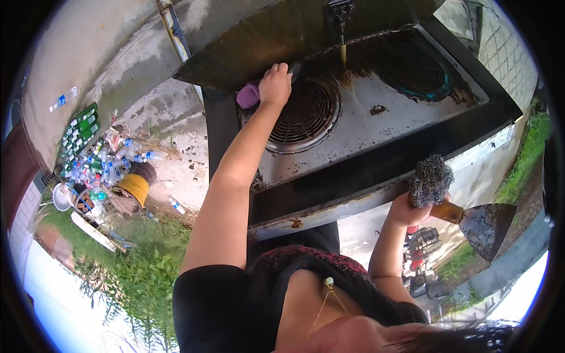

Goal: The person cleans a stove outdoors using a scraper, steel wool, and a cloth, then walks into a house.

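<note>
My left hand (275, 85) is closed on a purple cloth (248, 96) at the far left part of a grimy range hood (359, 126), beside a round vent grille (305, 112). A dark edge of something shows by its fingertips, too small to make out. Near the front edge of the hood, my right hand (412, 210) grips a steel wool scrubber (431, 179) and a scraper (487, 228) with a wooden handle and a wide, dirty blade. Another round opening (414, 67), with a teal rim, lies at the back right.
A dark upright panel (253, 44) rises behind the grille. Plastic bottles (106, 167), green bottles (80, 132) and a yellow basket (134, 189) lie on the ground at the left. Plants (141, 253) grow below them. A pipe (172, 29) runs along the wall.
</note>
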Tool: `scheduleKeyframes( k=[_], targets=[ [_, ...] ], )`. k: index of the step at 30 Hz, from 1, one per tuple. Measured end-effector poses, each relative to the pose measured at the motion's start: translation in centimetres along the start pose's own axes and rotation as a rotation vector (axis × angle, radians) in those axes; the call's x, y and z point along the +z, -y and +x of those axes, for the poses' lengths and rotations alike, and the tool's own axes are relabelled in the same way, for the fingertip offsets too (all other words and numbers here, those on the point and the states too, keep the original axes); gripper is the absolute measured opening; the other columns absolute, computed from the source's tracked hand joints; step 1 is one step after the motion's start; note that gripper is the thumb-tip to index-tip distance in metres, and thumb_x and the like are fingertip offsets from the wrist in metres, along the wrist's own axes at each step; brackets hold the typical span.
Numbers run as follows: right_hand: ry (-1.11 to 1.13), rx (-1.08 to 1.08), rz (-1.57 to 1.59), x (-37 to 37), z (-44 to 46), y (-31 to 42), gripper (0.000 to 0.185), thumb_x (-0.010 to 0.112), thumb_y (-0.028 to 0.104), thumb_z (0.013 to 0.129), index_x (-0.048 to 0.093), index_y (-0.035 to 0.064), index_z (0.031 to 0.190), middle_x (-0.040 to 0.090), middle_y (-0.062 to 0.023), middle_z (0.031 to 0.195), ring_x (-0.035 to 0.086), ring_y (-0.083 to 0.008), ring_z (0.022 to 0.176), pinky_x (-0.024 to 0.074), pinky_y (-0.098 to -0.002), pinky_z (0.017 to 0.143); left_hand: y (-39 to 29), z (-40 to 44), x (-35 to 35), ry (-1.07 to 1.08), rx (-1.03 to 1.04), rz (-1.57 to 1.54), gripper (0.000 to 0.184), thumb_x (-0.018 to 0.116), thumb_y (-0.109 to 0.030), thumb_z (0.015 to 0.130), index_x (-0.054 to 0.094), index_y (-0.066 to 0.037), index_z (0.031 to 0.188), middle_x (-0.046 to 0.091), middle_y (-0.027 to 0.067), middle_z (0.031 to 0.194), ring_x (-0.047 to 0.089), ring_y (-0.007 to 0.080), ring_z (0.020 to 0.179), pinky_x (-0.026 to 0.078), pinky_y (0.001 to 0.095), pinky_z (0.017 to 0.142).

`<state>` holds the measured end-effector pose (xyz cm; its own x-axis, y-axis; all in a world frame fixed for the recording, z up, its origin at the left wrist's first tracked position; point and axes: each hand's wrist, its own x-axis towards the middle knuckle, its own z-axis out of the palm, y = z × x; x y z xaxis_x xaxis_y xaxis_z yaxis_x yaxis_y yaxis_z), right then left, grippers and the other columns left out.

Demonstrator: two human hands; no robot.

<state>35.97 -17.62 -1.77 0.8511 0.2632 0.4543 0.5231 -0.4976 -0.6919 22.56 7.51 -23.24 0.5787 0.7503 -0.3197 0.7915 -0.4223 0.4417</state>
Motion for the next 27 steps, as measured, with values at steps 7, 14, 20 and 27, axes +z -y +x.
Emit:
scheduleKeyframes(
  k=[7,14,20,27],
  targets=[
    [0.143,-0.404,-0.47,-0.2,-0.1,0.3,0.039,0.05,-0.011,0.066,0.045,-0.0076,0.104,0.044,-0.0228,0.11,0.044,-0.0317,0.102,0.0312,-0.0402,0.09,-4.1,-2.2,-2.2,0.109,0.308,-0.466,0.02,0.057,-0.02,0.075,0.058,-0.002,0.083,0.055,0.0081,0.087,0.054,0.0275,0.076,0.043,0.0332,0.064],
    [0.114,-0.491,-0.473,-0.3,0.5,0.1,0.032,0.06,0.0,0.068,0.049,-0.01,0.096,0.051,-0.0233,0.103,0.048,-0.0374,0.1,0.0347,-0.0427,0.089,-3.5,-6.8,-4.6,0.369,0.548,-0.534,0.013,0.059,-0.008,0.07,0.06,-0.002,0.081,0.049,0.0084,0.08,0.05,0.0253,0.074,0.042,0.0326,0.062],
    [0.102,-0.626,-0.384,0.2,1.0,0.4,0.034,0.061,0.001,0.067,0.049,-0.0074,0.098,0.05,-0.0229,0.104,0.049,-0.0365,0.097,0.0361,-0.0427,0.086,4.1,-12.6,-11.1,0.556,0.405,-0.419,0.021,0.058,-0.01,0.072,0.057,-0.002,0.092,0.051,0.0093,0.082,0.052,0.0254,0.071,0.043,0.0317,0.062],
    [0.125,-0.412,-0.348,0.0,0.7,0.6,0.023,0.053,-0.006,0.072,0.042,-0.0038,0.092,0.046,-0.0222,0.1,0.05,-0.0316,0.084,0.0412,-0.0388,0.071,3.0,-11.4,-9.2,0.67,0.098,-0.742,0.017,0.058,-0.01,0.074,0.057,0.001,0.088,0.052,0.0083,0.078,0.052,0.0206,0.063,0.042,0.0269,0.056]
  ],
)
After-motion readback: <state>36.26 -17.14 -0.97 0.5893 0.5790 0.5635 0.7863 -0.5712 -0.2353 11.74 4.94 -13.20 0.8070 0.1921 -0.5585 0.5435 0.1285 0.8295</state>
